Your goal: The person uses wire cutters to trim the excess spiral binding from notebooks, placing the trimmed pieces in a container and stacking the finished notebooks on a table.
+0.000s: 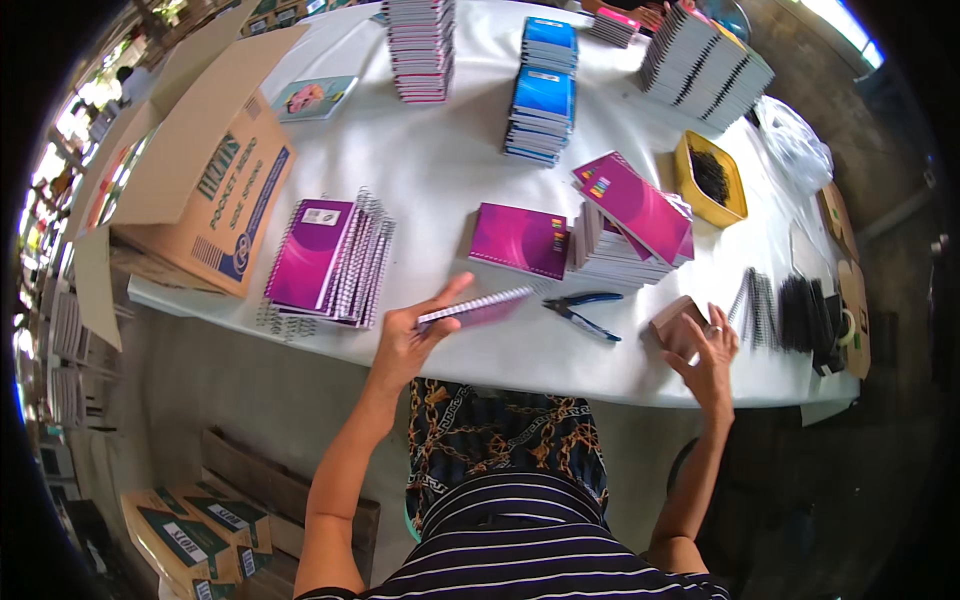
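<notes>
My left hand (405, 335) grips a spiral notebook (485, 308), tilted so its white-coiled spine faces up, above the table's near edge. My right hand (708, 358) rests against a small brown block (672, 325), its thumb and fingers spread apart. Between the hands lie pliers (585, 313) with blue and black handles, their jaws toward the held notebook. Beyond them sits a single purple notebook (520, 240), next to a stack of purple-covered booklets (635, 210). Left of my left hand stands a pile of spiral-bound purple notebooks (318, 255).
An open cardboard box (205, 190) stands at the left. Black wire coils (795, 310) lie at the right, below a yellow tray (735, 195) of small black pieces. Blue notebooks (543, 95) and taller stacks (705, 70) stand farther back. Another person's hand (650, 18) shows at the far edge.
</notes>
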A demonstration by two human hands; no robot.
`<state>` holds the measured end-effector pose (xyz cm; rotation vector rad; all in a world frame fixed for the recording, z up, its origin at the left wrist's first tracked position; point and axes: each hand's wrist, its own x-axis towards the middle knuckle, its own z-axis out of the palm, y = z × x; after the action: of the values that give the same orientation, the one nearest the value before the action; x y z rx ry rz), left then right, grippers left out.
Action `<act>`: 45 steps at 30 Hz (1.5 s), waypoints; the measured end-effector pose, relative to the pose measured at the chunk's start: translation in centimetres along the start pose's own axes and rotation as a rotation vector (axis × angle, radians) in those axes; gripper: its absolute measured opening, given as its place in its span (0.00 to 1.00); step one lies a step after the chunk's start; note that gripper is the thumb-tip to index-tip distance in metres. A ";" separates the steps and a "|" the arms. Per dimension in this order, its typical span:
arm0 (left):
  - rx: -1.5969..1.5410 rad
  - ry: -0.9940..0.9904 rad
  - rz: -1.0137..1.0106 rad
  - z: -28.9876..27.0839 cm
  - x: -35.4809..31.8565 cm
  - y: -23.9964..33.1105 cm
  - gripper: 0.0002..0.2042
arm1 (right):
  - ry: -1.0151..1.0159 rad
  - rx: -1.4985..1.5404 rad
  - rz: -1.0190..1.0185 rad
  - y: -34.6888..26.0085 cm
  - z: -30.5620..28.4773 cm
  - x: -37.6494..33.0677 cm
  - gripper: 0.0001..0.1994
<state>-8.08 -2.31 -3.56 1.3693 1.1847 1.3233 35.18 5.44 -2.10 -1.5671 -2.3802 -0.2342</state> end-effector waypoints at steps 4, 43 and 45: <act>0.764 0.144 0.272 2.6 -0.8 2.0 0.29 | -0.013 0.313 -0.109 -8.8 1.8 2.8 0.28; 1.414 0.115 0.087 -11.0 -3.0 8.4 0.42 | 0.102 0.531 -0.298 -17.9 3.1 7.9 0.21; 1.364 0.234 0.278 -8.5 -2.2 9.2 0.39 | 0.218 0.413 -0.392 -19.7 3.7 10.7 0.19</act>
<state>-16.00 -6.24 5.58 2.3889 2.3096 0.7597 12.60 7.96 -1.87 -0.8454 -2.3487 0.0131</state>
